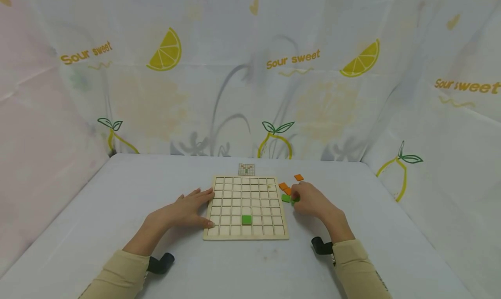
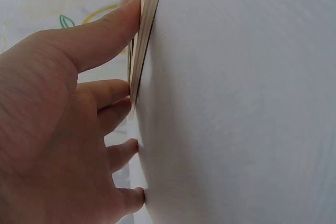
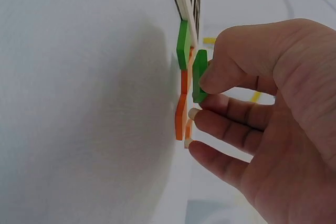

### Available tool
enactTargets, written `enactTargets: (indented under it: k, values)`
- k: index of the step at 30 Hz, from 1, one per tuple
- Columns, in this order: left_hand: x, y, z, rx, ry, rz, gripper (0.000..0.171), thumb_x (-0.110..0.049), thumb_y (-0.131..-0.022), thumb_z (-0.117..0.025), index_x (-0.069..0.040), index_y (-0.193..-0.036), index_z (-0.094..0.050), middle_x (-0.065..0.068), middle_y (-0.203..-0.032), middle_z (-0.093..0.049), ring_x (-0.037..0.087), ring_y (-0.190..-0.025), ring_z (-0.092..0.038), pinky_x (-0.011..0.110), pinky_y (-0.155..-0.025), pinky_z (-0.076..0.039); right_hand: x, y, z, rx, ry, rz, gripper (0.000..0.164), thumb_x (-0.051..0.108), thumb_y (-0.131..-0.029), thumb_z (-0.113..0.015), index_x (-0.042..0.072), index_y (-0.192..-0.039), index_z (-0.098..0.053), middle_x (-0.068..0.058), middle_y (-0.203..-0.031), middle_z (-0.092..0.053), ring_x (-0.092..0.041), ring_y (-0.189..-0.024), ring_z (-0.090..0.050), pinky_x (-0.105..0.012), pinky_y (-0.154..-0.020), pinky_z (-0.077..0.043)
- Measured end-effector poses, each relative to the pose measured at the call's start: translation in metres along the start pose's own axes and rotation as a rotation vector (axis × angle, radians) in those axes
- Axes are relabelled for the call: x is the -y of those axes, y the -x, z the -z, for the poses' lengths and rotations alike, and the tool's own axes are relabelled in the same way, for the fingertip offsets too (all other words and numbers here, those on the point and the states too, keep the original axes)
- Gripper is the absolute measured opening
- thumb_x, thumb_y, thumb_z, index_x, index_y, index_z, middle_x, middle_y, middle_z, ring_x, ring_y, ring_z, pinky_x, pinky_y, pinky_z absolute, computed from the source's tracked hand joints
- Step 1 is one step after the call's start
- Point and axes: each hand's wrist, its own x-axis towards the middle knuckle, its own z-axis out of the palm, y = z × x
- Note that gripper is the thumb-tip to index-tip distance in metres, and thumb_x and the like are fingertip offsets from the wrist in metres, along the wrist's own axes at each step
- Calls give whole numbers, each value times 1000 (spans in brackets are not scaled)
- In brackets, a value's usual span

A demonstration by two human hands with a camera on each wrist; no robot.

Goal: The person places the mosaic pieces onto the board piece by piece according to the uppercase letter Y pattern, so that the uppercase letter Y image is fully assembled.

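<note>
A wooden grid board [image 1: 245, 237] lies flat on the white table, with one green square tile [image 1: 246, 220] in a cell near its front. My left hand [image 1: 187, 210] rests along the board's left edge, fingers spread and thumb on the rim. The left wrist view shows the thumb [image 2: 100, 38] against the board's side. Right of the board, my right hand [image 1: 311, 199] pinches a green tile [image 3: 199, 77] between thumb and finger, raised off the table. Another green tile [image 1: 286, 198] lies beside the board's right edge.
Orange tiles [image 1: 283, 186] lie near the board's right side, one orange tile [image 1: 299, 177] farther back. Behind the board is a small card printed with a grid pattern [image 1: 246, 169]. A lemon-print curtain [image 1: 235, 94] hangs at the back and sides.
</note>
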Motion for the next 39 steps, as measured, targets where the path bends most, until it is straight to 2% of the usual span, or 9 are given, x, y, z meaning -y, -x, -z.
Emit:
enactTargets:
  k: [6, 14, 25, 39]
  values:
    - [0, 0, 0, -3, -3, -3, 93, -49, -80, -77, -7, -153, -37, 11, -164, -29, 46, -151, -18, 77, -112, -12, 1, -2, 1, -24, 4, 28, 17, -4, -76, -60, 12, -83, -61, -3, -87, -59, -19, -81, -49, -36, -74, -45]
    - [0, 0, 0, 0, -3, 1, 93, -48, -80, -77, -7, -153, -37, 12, -164, -29, 46, -151, -18, 77, -113, -12, 5, -2, 0, -72, -3, 98, 16, -2, -76, -60, 13, -79, -57, -1, -81, -53, -17, -76, -45, -31, -69, -38]
    - [0, 0, 0, 1, -2, -7, 94, -49, -80, -77, -7, -153, -37, 12, -164, -29, 46, -151, -19, 77, -112, -12, 19, 2, 0, -86, -37, 132, 17, -4, -76, -59, 11, -84, -60, -2, -85, -52, -15, -76, -46, -29, -68, -40]
    - [-3, 1, 2, 4, -9, -5, 93, -49, -81, -76, -6, -153, -37, 13, -164, -29, 47, -151, -19, 77, -112, -12, 28, 2, -5, -135, -40, 218, 19, -5, -78, -58, 13, -83, -57, -1, -86, -48, -14, -80, -43, -27, -69, -40]
